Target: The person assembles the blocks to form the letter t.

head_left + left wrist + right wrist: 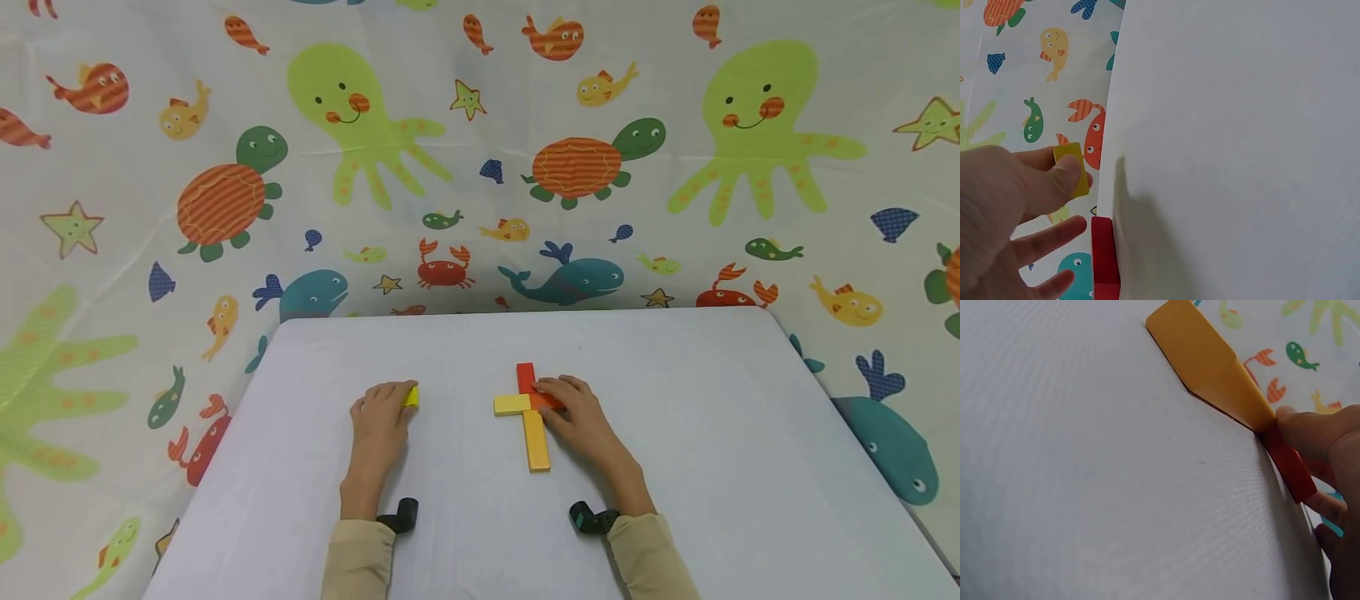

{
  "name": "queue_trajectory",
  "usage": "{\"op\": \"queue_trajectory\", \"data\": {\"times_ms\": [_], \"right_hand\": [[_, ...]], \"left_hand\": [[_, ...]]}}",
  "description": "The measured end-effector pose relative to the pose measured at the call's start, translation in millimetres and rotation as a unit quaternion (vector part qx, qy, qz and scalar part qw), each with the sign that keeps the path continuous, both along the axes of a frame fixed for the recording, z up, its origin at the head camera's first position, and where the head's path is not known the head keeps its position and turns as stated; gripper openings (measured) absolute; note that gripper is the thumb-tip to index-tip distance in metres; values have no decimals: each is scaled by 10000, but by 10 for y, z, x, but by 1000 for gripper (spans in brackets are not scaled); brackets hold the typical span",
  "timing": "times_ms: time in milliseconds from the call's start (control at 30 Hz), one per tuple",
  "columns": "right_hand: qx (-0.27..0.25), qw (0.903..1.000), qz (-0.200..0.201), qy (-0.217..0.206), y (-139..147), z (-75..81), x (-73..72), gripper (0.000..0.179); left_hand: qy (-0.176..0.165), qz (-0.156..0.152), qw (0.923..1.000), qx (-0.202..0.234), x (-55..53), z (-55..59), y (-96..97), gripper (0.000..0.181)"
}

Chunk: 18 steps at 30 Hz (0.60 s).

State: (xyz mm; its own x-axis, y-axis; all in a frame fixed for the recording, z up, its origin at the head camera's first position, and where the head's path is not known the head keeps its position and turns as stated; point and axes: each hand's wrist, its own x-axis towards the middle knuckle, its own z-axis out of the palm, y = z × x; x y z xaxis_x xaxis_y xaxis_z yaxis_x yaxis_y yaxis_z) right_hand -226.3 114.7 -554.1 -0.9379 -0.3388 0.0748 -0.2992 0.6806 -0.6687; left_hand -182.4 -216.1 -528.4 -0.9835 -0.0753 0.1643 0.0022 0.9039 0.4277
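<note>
My left hand (378, 425) pinches a small yellow block (1071, 181) between thumb and fingers, left of the cross. The left wrist view also shows a red block (1105, 259) close to the lower fingers. My right hand (581, 417) grips the orange-red block (545, 402) forming the right arm of a cross of blocks, thumb on the near side and fingers beyond. Meeting it are a red block (526, 377) at the far end, a pale yellow block (512, 406) on the left and a longer amber block (536, 442) pointing toward me.
The blocks lie on a white table (720, 450). A cloth printed with sea animals (465, 217) hangs behind and beside it. Dark wrist devices (403, 517) are strapped at both wrists, by the beige sleeves (358, 558).
</note>
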Motion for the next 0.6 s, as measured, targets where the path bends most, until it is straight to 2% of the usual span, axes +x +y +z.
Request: {"op": "queue_trajectory", "data": {"times_ms": [600], "right_hand": [[20,10000,14,-39,-7,-4,-4,46]], "left_hand": [[577,-463,9971,161,99,121,129,45]]}}
